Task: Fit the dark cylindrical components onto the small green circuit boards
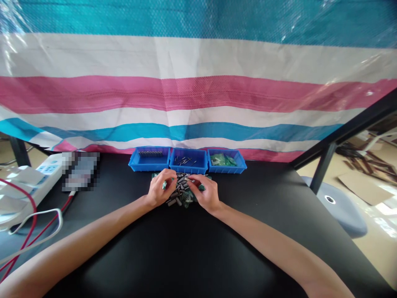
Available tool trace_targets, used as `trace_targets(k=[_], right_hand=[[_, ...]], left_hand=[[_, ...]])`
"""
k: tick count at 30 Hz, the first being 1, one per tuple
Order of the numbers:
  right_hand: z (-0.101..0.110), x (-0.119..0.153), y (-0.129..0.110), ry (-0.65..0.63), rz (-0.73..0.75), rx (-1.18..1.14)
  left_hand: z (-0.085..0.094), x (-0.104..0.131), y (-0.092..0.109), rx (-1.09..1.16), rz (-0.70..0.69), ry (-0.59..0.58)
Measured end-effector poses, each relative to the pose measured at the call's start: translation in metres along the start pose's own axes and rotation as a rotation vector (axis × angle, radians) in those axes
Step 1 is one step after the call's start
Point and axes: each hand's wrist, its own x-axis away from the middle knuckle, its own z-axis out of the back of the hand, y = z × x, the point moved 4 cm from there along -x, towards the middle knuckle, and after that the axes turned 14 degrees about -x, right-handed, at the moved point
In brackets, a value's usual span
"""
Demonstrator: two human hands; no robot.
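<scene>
A loose pile of small grey metal cylinders (172, 202), thin dark pins and green-tinted plastic packets (187, 199) lies on the black table. My left hand (161, 188) is at the pile's left side, fingers curled and closed. A green bit shows in the gap between its thumb and fingers; what it grips is hidden. At the right side of the pile, my right hand (207, 193) pinches what looks like a small metal cylinder (187, 179) between thumb and fingertips. Both hands are close together, just in front of the blue bins.
Three blue bins stand in a row: a left bin (149, 166) with a line of cylinders, a middle bin (189, 169) with thin pins, a right bin (228, 169) with green packets. A power strip (46, 171) and cables lie left. A striped sheet (198, 95) hangs behind; a stool (344, 211) stands right.
</scene>
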Motion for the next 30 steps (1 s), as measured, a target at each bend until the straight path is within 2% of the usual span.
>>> trace_targets(k=[18,30], right_hand=[[-0.0005,-0.0003,-0.0009,-0.008,0.025,-0.009],[-0.0008,-0.0004,0.0006,-0.021,0.017,-0.010]], left_hand=[[-0.0009,0.0013,-0.0020,0.109,-0.013,0.013],[-0.0007,0.0019,-0.0015,0.100,-0.010,0.005]])
